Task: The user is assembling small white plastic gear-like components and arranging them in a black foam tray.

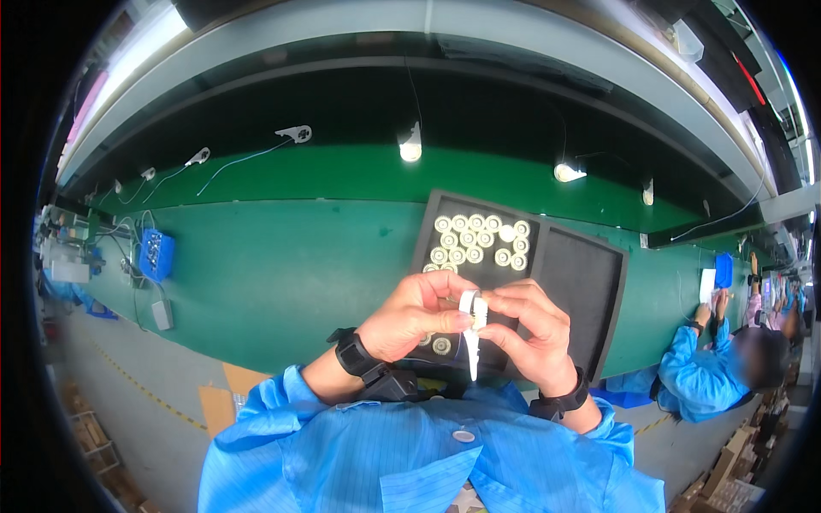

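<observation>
In front of my chest, my left hand [402, 318] pinches a white plastic part [471, 352] with a rounded head and a narrow tail pointing down toward me. My right hand [534, 329] is closed on a cream toothed gear [481, 315], which is set against the head of that part. Whether the two are joined is hidden by the fingers. Beneath and beyond my hands lies a black tray [552, 244] with two compartments. Its left compartment holds many cream gears [468, 238], some covered by my hands.
The tray rests on a green workbench [282, 256]. Several white parts like the held one hang along the back, one of them pale and lit [411, 145]. A blue bin [156, 255] stands at the left. At the right, a person in blue [705, 368] works at the same bench.
</observation>
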Demonstrator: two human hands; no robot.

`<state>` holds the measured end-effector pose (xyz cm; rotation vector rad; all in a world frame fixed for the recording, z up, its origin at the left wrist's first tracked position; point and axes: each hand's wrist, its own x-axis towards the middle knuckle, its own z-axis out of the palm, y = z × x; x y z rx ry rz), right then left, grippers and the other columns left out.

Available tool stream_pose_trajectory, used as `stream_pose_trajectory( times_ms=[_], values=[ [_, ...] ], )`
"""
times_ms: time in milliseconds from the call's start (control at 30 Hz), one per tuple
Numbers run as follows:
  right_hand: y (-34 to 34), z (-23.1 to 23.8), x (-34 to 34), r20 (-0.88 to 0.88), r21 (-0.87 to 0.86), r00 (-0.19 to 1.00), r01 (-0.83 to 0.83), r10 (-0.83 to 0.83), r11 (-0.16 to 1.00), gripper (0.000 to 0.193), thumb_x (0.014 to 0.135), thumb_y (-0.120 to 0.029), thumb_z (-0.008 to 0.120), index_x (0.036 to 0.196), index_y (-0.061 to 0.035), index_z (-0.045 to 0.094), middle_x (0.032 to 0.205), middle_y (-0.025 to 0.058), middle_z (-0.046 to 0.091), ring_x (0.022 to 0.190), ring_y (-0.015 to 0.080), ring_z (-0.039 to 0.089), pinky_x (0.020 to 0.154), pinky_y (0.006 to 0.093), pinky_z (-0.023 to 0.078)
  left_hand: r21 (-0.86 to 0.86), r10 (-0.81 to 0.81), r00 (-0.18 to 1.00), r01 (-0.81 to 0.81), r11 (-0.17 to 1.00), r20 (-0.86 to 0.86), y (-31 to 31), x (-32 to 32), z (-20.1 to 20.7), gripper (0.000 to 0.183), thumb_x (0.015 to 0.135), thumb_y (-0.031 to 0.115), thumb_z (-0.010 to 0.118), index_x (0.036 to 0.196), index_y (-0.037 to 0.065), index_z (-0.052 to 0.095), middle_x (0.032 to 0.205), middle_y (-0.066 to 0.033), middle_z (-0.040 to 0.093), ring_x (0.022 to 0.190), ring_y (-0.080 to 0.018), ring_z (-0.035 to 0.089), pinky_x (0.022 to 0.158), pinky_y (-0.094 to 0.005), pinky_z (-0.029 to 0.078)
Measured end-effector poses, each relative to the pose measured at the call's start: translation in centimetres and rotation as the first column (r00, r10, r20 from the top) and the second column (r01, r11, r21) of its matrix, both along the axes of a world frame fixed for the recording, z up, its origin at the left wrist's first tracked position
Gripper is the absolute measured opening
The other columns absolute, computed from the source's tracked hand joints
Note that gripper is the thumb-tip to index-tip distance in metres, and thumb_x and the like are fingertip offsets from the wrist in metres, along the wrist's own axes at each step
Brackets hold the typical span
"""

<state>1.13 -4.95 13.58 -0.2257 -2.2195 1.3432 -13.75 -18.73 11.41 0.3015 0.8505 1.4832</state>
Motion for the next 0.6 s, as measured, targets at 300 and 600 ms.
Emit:
stream_pose_trajectory(
  times_ms=[300,600],
  values=[
    [0.1,-0.3,-0.7,-0.018,0.144,0.999,-0.031,0.034,0.989,0.037,0.068,-0.005,0.080,0.102,0.0004,0.067,0.102,0.0113,0.063,0.088,0.0254,0.062,0.073,0.0331,0.053,0.030,0.090,0.995,-0.092,0.995,0.035,0.1,0.4,-0.3,0.040,0.082,0.006,0.070,0.118,0.002,0.054,0.108,-0.0073,0.062,0.096,-0.0160,0.063,0.085,-0.0296,0.051],
    [-1.9,-2.9,-1.2,0.126,-0.783,0.968,-0.036,0.215,0.621,0.051,0.097,-0.025,0.054,0.137,0.0022,0.037,0.102,0.0079,0.060,0.084,0.0125,0.060,0.077,0.0269,0.048,0.023,0.100,0.991,-0.098,0.995,-0.092,1.8,-1.0,1.0,0.042,0.085,0.003,0.067,0.122,0.005,0.047,0.111,-0.0131,0.061,0.097,-0.0182,0.061,0.073,-0.0267,0.054]
  ],
)
